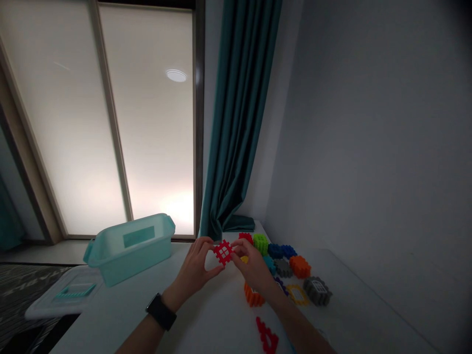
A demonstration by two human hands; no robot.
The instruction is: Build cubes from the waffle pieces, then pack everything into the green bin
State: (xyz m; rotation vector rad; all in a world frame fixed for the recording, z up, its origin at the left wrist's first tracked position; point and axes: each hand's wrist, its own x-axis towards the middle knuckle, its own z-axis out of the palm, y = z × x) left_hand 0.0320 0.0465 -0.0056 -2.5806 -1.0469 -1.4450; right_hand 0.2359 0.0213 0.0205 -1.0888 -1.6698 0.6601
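Above the white table (206, 314), a left hand (193, 268) and right hand (252, 268) pinch one red grid tile (223, 252) between fingertips; loose coloured tiles (291, 275) lie right of it, a teal bin (131, 248) left.

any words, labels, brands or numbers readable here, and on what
None can be read.
The pale teal plastic bin: darker patch on its side, no letters visible.
The black wristwatch on the left wrist: dark, blank.
The red square plastic grid tile, pinched by left hand and right hand: unmarked.
The grey toothed block: pale patch, too small to read.
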